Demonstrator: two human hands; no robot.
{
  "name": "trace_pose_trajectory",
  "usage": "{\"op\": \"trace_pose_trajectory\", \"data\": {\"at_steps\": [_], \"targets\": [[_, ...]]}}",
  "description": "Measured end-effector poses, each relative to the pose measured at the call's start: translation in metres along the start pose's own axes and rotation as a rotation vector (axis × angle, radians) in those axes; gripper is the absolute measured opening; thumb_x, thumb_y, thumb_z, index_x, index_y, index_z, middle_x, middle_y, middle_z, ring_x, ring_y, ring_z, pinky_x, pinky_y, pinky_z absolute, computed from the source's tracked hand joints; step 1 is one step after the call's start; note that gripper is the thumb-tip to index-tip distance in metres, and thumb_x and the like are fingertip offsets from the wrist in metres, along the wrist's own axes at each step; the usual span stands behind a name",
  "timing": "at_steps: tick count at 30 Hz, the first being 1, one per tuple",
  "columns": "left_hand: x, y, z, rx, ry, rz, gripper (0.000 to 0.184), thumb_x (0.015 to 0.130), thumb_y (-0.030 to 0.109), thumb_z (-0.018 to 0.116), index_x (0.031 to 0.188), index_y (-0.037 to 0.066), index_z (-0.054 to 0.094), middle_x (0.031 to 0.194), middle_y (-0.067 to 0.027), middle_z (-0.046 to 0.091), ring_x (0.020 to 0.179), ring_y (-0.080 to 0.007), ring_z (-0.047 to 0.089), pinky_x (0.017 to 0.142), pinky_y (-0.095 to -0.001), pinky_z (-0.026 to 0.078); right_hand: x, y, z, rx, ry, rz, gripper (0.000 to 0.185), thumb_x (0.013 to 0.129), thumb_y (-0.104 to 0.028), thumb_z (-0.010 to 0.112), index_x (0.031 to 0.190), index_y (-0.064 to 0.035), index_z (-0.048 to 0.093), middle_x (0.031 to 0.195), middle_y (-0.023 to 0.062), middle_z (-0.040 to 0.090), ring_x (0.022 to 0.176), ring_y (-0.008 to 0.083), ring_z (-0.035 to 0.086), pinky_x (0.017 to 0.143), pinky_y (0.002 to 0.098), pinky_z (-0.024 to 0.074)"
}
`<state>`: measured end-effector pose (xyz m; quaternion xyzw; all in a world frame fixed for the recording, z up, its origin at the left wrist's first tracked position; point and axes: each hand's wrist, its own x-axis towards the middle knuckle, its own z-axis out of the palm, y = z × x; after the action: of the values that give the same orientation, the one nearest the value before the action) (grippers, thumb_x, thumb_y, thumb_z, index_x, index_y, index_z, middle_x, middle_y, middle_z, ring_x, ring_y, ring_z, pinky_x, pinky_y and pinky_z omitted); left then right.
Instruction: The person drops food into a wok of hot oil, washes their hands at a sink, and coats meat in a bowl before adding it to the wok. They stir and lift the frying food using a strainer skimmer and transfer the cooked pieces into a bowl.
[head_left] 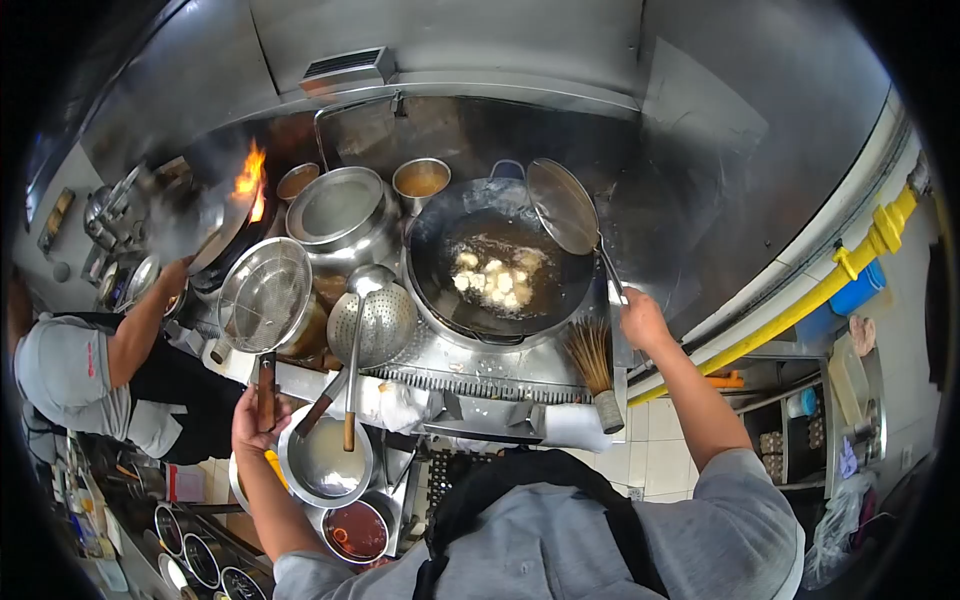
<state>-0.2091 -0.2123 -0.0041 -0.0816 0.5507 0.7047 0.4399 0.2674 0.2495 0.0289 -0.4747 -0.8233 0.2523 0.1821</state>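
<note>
Skimmer [562,207], gripped by right hand [643,322], overhangs the wok [430,262] near a brush [592,362]; left hand [258,420] grips a strainer [265,296].

Your round silver mesh strainer [265,295] lies left, wooden handle nearest you; your round grey metal skimmer [562,206] tilts over the black metal wok's [428,270] far-right edge.

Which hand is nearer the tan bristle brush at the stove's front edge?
Right. The right hand is close, slightly beyond the brush and to its right; the left hand is far off to its left.
</note>
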Motion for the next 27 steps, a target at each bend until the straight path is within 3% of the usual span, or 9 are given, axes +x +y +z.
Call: {"op": "trace_pose_trajectory", "data": {"at_steps": [1,3,5,7,11,13,16,20,27], "targets": [[-0.003,-0.005,0.014,-0.082,0.019,-0.037,0.038,0.091,0.04,0.052,0.108,0.006,0.056,0.082,-0.0069,0.062,0.061,-0.015,0.056,0.053,-0.0269,0.046,0.007,0.012,0.008,-0.021,-0.03,0.013,0.03,0.084,-0.003,0.046,0.113,0.0041,0.054,0.061,0.0162,0.058,0.048,0.0237,0.056,0.042,0.0356,0.0443],[0.033,-0.017,0.005,-0.309,-0.346,-0.031,0.027,0.093,0.024,0.052,0.111,0.004,0.054,0.077,-0.0048,0.056,0.057,-0.0104,0.05,0.05,-0.0223,0.043,0.011,0.04,0.032,-0.073,-0.163,-0.02,0.027,0.086,-0.003,0.046,0.111,0.0031,0.054,0.059,0.0113,0.055,0.04,0.0194,0.05,0.034,0.0325,0.0399],[0.021,-0.015,0.027,-0.33,-0.286,-0.024,0.022,0.094,0.015,0.05,0.113,0.006,0.052,0.071,-0.0016,0.05,0.052,-0.0072,0.042,0.046,-0.0207,0.04,-0.013,-0.003,0.019,0.453,-0.298,0.437,0.019,0.086,-0.002,0.047,0.102,0.0053,0.054,0.067,0.0126,0.058,0.045,0.0186,0.054,0.038,0.0322,0.0422],[0.01,-0.02,0.049,-0.29,-0.27,-0.024,0.02,0.094,0.014,0.05,0.113,0.008,0.052,0.069,-0.0006,0.047,0.05,-0.0068,0.04,0.044,-0.0217,0.038,-0.019,-0.005,0.027,0.588,-0.435,0.467,0.019,0.088,-0.002,0.047,0.105,0.0037,0.05,0.062,0.0077,0.051,0.04,0.014,0.046,0.031,0.0292,0.0354],[-0.017,-0.034,0.121,0.314,-0.083,0.255,0.011,0.086,0.006,0.048,0.097,0.009,0.046,0.067,-0.0009,0.046,0.044,-0.0088,0.04,0.039,-0.0227,0.035,-0.023,-0.013,0.036,0.811,-0.5,0.537,0.017,0.088,-0.004,0.05,0.104,0.0021,0.047,0.061,0.0057,0.05,0.039,0.012,0.042,0.031,0.0283,0.034],[-0.011,-0.041,0.146,0.609,-0.067,0.373,0.027,0.084,0.003,0.049,0.11,0.007,0.049,0.068,-0.0027,0.049,0.042,-0.009,0.041,0.038,-0.0219,0.034,-0.022,-0.015,0.04,0.821,-0.532,0.51,0.023,0.088,-0.005,0.049,0.11,0.0034,0.047,0.061,0.0057,0.05,0.039,0.0121,0.042,0.031,0.0283,0.0328],[0.066,-0.072,0.15,1.077,-0.146,1.164,0.057,0.08,0.001,0.048,0.136,0.004,0.039,0.087,-0.0113,0.059,0.079,-0.0283,0.06,0.072,-0.0383,0.048,-0.031,-0.032,0.032,0.592,-0.387,0.449,0.032,0.088,-0.006,0.048,0.118,0.0032,0.046,0.061,0.0062,0.051,0.039,0.0123,0.043,0.031,0.0288,0.0327],[0.032,-0.09,0.23,1.597,0.17,0.971,0.056,0.08,0.007,0.053,0.134,0.022,0.045,0.088,-0.0165,0.057,0.082,-0.0366,0.059,0.074,-0.0464,0.049,-0.036,-0.028,0.026,0.633,-0.3,0.49,0.032,0.087,-0.005,0.048,0.118,0.0033,0.048,0.061,0.006,0.052,0.037,0.0132,0.042,0.031,0.0289,0.0339],[0.084,-0.139,0.247,1.883,0.093,1.032,0.059,0.079,0.009,0.052,0.136,0.023,0.044,0.095,-0.0157,0.054,0.088,-0.0338,0.059,0.074,-0.0442,0.049,-0.041,0.004,0.019,0.486,-0.002,0.329,0.033,0.087,-0.006,0.046,0.119,0.0037,0.048,0.059,0.0071,0.053,0.04,0.0146,0.046,0.034,0.0303,0.0358]]}}
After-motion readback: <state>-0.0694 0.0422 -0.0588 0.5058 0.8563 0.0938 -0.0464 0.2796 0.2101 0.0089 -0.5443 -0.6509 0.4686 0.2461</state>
